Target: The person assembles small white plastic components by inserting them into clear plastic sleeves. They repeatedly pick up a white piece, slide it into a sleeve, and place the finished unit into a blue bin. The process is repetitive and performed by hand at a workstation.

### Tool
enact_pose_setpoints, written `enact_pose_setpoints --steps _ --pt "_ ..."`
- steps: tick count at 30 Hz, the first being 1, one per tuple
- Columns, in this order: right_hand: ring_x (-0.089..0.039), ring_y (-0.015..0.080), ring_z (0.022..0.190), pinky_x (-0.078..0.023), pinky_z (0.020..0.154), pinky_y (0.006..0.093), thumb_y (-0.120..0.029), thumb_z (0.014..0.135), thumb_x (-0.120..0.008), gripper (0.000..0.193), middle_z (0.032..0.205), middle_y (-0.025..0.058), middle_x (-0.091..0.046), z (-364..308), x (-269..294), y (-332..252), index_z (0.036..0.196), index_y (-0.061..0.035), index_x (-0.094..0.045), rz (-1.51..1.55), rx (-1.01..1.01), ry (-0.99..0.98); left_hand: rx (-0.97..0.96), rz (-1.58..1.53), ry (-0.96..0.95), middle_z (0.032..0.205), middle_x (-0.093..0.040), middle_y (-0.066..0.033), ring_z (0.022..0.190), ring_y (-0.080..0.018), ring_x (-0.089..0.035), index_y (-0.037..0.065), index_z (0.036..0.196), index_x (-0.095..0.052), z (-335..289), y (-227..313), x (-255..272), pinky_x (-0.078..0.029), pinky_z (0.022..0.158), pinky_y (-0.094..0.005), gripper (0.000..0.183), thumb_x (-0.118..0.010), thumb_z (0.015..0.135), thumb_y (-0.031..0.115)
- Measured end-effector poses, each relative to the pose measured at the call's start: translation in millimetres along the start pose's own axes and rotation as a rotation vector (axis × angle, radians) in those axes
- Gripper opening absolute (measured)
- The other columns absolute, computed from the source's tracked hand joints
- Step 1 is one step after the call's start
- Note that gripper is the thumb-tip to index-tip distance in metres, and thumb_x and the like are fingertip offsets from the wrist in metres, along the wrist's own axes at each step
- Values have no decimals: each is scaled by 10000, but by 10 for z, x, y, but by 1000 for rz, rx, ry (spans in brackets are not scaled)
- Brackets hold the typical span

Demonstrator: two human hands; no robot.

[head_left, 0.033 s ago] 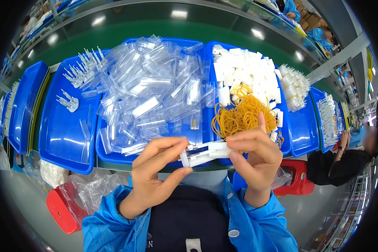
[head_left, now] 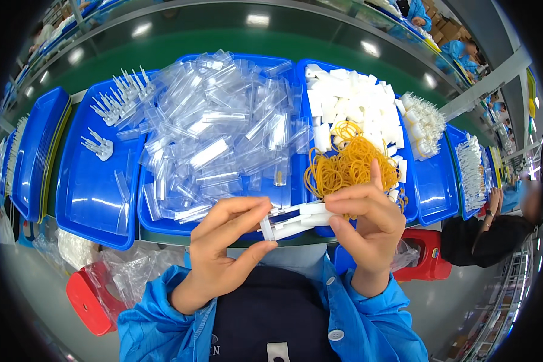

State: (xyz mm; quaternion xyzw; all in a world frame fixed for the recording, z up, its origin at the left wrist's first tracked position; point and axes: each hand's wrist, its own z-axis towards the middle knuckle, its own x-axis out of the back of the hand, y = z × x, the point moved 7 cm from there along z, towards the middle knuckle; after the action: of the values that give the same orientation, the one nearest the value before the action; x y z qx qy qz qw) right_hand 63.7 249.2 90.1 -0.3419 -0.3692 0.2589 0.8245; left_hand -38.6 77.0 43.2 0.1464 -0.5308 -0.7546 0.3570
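Between my two hands, in front of my chest, lies a white pronged plastic piece (head_left: 291, 228) with a flat base and white sleeves over its prongs. My left hand (head_left: 224, 248) pinches the base between thumb and fingers. With thumb and forefinger, my right hand (head_left: 369, 229) grips the sleeved ends, one finger raised. Just beyond the right fingers, yellow rubber bands (head_left: 347, 166) lie heaped on white sleeves (head_left: 344, 96) in a blue tray. Clear plastic sleeves (head_left: 217, 130) fill the tray beyond my left hand.
Several similar pronged pieces (head_left: 98, 145) stand in a blue tray (head_left: 90, 208) at the left. White pronged pieces (head_left: 422, 123) pile up at the right. Red stools (head_left: 90, 304) flank me, and a co-worker in dark clothes (head_left: 482, 238) sits at the right. A green surface (head_left: 163, 39) lies beyond the trays.
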Motion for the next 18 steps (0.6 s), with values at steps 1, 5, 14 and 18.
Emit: enact_pose_setpoints --steps 1,5,14,18 --pt "-676 166 836 -71 1150 525 -8 693 -711 158 871 46 -711 9 -6 13 830 -82 -737 -17 -10 -14 12 -28 8 1202 -542 -205 1087 -276 -602 -64 1210 -591 -5 -11 4 -558 888 -349 489 -704 734 -83" --pt "-674 169 851 -73 1152 525 -11 696 -711 159 885 48 -707 4 -29 88 835 -82 -741 85 -101 -26 28 -83 68 1178 -581 -177 1037 -238 -621 -30 1198 -617 -10 -41 7 -567 833 -309 487 -741 728 -52" --pt "-670 204 853 -58 1148 574 -25 677 -696 160 878 130 -695 5 -223 -76 834 -4 -716 93 36 -70 11 -100 88 1150 -602 -157 1018 -217 -629 -17 1195 -627 13 -26 -83 -574 811 -292 476 -755 737 -30" --pt "-676 191 893 -58 1154 543 -32 728 -701 159 914 83 -714 -18 -221 52 881 -51 -737 231 -60 -56 50 -237 37 1139 -602 -159 1024 -220 -629 -29 1194 -622 15 -17 -74 -576 808 -291 439 -728 768 -38"
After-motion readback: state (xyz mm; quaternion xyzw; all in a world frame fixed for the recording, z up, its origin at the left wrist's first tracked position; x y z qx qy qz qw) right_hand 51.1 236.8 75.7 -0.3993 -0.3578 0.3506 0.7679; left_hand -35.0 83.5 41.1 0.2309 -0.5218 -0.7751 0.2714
